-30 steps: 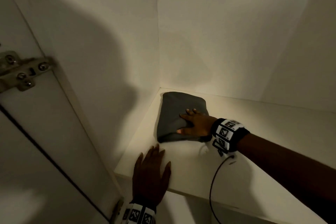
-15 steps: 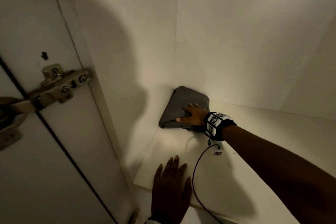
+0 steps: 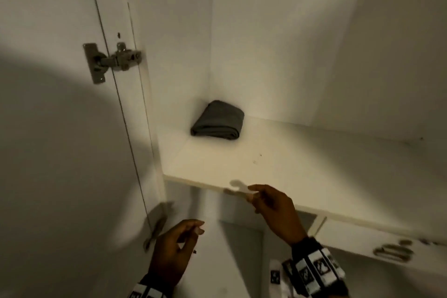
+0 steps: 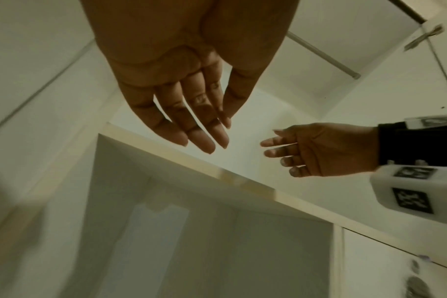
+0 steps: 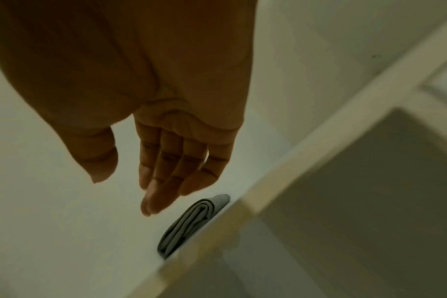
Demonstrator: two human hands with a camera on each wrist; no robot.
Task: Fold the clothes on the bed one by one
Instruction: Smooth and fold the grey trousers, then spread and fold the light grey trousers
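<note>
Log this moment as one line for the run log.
grey folded garment: lying in shelf back corner | left hand: empty | right hand: empty, in front of shelf edge

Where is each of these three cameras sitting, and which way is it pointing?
Head: worn on the head, looks into a wardrobe at the folded grey garment in the shelf corner; both hands show below.
Left wrist: looks along the open left hand toward the shelf edge; right hand shows too.
Right wrist: looks along the right hand at the garment.
Head and right wrist share the garment.
</note>
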